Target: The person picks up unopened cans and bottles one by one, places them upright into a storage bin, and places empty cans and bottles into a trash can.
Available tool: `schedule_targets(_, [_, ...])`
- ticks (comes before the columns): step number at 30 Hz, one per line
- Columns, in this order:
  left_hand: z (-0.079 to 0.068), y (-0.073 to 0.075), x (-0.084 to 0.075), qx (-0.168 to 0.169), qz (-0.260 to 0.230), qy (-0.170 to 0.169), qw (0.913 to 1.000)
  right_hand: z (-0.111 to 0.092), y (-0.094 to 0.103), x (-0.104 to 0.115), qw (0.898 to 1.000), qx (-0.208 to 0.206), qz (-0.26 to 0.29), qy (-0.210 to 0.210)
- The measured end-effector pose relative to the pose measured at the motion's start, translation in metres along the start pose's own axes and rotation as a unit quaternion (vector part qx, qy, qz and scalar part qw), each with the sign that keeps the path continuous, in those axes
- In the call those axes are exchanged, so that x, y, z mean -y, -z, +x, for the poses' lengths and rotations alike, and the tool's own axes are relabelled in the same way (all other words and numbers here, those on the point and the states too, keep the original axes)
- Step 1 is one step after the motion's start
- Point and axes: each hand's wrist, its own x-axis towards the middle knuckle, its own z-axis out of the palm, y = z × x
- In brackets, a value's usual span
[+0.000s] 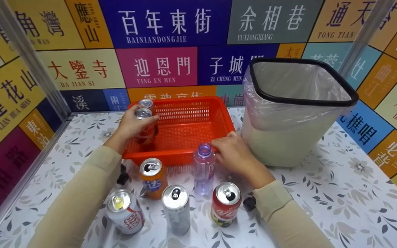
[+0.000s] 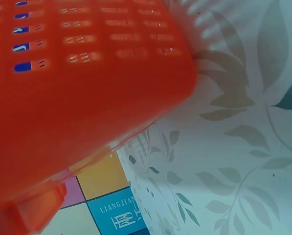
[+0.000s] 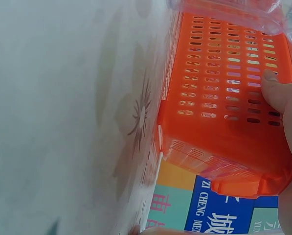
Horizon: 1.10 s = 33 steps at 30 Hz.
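"Leaf-print tabletop [image 1: 322, 203], bright street-name wall [image 1: 165, 22] behind! Where's the can?"

"Upright inside the red basket [image 1: 174, 155], at its left end! My left fingers [image 1: 133, 111] curl round the can [image 1: 144, 136], just under its silver top; dark red body below."

"And the right?"

"My right fingers [image 1: 223, 143] grip the near right corner, thumb against slotted plastic!"

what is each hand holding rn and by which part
The left hand holds a can round its upper side, near the lid; the right hand grips the red basket by the rim at its near right corner.
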Motion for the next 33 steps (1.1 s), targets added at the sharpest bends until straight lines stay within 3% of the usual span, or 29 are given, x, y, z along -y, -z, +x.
schedule_targets(6, [0.0003,-0.0015,0.0023,0.029,0.019,-0.001,0.9994,0.0005,-0.0011,-0.0001,1.0,0.002,0.001,-0.001])
schedule_targets(14, [-0.0009,-0.0033,0.0024,0.057,0.031,0.025,0.9976,-0.0005,0.0,0.0005,1.0,-0.011,-0.004,0.006])
schedule_targets(22, [0.0001,-0.0071,0.0058,0.082,0.058,-0.016,0.9948,-0.001,0.0001,0.0013,1.0,-0.007,-0.007,0.005])
schedule_targets(33, [-0.0017,-0.0088,0.0049,0.082,0.072,0.006,0.994,0.0001,0.0007,0.0016,1.0,0.007,0.0,-0.008])
